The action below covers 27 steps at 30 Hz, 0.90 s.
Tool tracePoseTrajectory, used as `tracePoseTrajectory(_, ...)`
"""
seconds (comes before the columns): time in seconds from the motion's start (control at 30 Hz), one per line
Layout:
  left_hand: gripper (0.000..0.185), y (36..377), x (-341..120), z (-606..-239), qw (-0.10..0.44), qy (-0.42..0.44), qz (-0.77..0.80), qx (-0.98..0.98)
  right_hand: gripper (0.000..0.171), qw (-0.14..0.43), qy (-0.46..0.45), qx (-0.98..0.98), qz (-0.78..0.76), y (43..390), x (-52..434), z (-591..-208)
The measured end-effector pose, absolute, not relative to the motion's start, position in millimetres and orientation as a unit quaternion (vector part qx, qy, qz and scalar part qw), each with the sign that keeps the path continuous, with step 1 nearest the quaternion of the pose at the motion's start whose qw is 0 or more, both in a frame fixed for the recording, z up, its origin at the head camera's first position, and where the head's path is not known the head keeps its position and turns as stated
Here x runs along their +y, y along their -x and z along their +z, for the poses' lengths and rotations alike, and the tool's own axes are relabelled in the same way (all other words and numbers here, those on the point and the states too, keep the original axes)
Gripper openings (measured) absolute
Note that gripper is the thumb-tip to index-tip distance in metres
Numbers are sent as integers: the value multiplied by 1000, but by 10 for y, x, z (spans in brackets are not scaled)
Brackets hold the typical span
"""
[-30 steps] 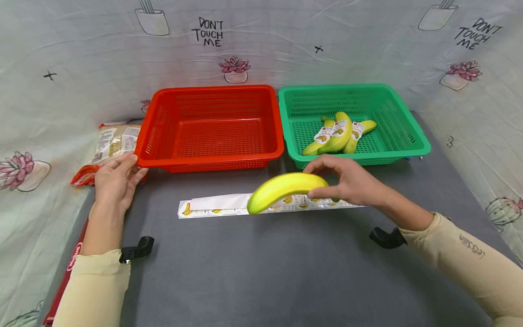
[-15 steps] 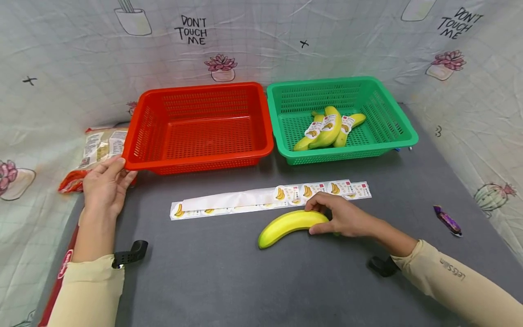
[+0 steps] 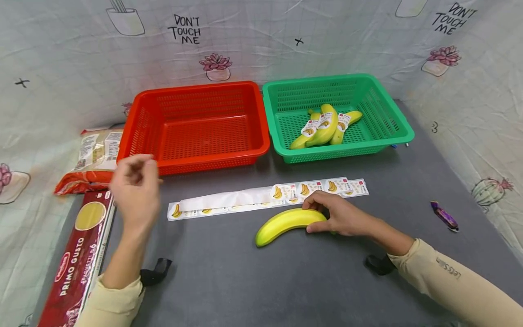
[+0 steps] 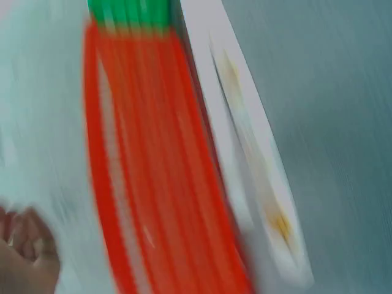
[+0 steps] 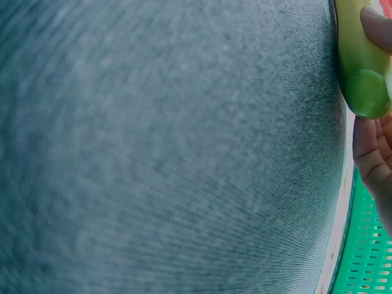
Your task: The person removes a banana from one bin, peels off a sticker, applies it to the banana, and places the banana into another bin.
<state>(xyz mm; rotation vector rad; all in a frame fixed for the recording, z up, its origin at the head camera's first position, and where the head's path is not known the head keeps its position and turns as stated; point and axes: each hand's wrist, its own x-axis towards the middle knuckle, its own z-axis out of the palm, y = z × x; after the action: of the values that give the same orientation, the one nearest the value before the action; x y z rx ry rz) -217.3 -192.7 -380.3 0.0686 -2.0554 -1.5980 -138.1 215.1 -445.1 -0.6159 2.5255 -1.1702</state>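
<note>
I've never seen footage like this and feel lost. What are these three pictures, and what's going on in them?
A person wears three cameras: one on the head, one on each wrist. The head view shows a grey table with a red basket, a green basket holding labelled bananas, and a sticker strip. The right hand grips one end of a loose banana lying on the table. The left hand, blurred, holds nothing. The wrist views are blurred close-ups: the left shows the red basket, the right the banana's tip.
</note>
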Motion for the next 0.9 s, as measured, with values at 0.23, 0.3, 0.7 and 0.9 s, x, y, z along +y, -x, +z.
tracePoseTrajectory(0.23, 19, 2089, -993, -3919, -56, 189, -384, -902, 43, 144, 207, 879, -405, 1400, 2146, -4477)
tracePoseTrajectory(0.3, 22, 2184, -820, -3995, -118, 212, -323, -915, 43, 145, 208, 879, -404, 1413, 2134, -4483)
tracePoseTrajectory(0.7, 23, 2507, -528, -4319, -224, 200, -222, -928, 43, 151, 212, 880, -398, 1414, 2124, -4467)
tracePoseTrajectory(0.9, 13, 2485, -499, -4367, -208, 205, -223, -930, 43, 147, 219, 881, -393, 1374, 2137, -4445)
